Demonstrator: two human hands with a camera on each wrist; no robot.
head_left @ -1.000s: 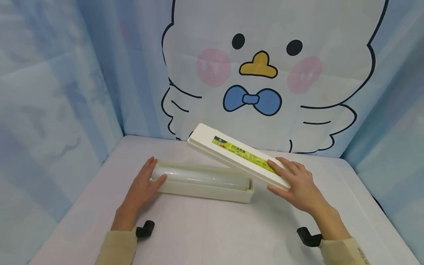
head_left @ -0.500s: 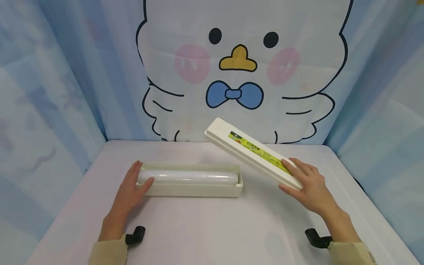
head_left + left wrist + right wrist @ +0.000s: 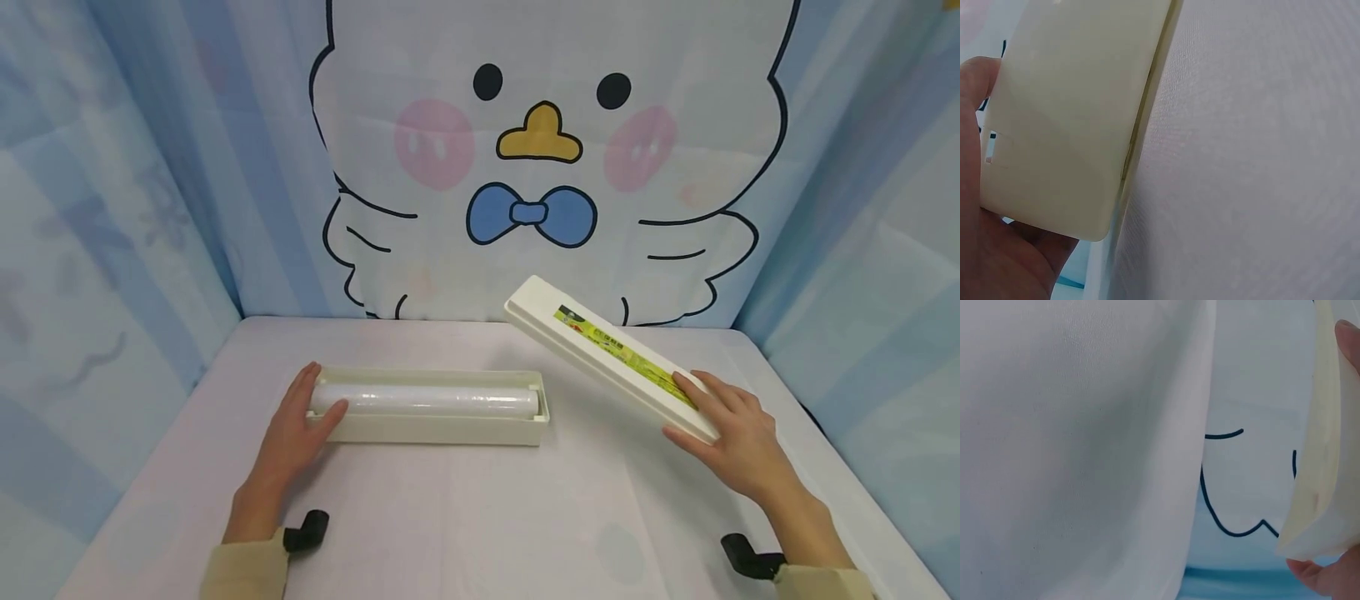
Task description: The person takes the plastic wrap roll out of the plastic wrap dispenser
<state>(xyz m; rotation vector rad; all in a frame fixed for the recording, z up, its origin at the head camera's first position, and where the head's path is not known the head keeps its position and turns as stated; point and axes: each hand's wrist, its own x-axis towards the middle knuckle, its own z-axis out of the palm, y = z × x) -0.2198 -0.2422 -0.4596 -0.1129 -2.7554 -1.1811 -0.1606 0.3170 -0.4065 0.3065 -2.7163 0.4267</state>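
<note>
A long cream cling film box (image 3: 442,432) lies on the table with its top off, and a shiny roll of cling film (image 3: 435,401) rests inside. My left hand (image 3: 288,433) grips the box's left end, thumb over the near rim; the left wrist view shows the box's plain side wall (image 3: 1079,125) between thumb and fingers. To the right, the long white lid (image 3: 540,308) with a yellow-green label is held by my right hand (image 3: 731,433) at its near right end. It tilts, its far end raised, apart from the box. The right wrist view catches only the lid's edge (image 3: 1322,437).
A white cloth covers the table (image 3: 480,517). Behind it hangs a curtain (image 3: 555,275) with a cartoon bird; blue curtains (image 3: 112,250) close in both sides. A black wrist mount (image 3: 307,532) sticks out from each sleeve.
My right hand has carried the lid rightward, away from above the box. The box now sits level and straight in view, my left hand still on its end. The head view has shifted.
</note>
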